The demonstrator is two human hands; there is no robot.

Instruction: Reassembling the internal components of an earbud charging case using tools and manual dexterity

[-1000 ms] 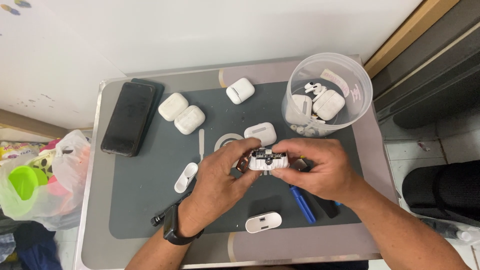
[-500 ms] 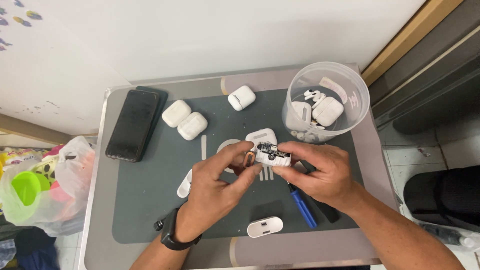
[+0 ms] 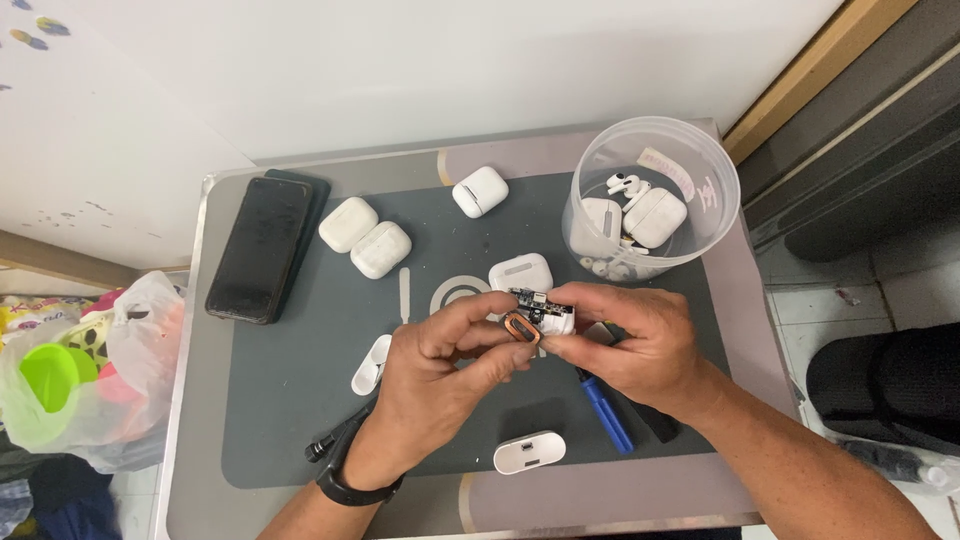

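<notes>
Both hands are covering most of the opened earbud case insert (image 3: 540,318); only its board edge and copper coil are showing. Left hand (image 3: 440,375) is hiding the upper end of the black tool (image 3: 330,440), right hand (image 3: 640,350) is hiding the top of the blue tool (image 3: 608,415) and most of the black piece beside it. Small parts in the clear tub (image 3: 650,195) are too small to identify. Both forearms are running off the bottom edge, plastic bag (image 3: 90,390) is getting cut by the left edge
</notes>
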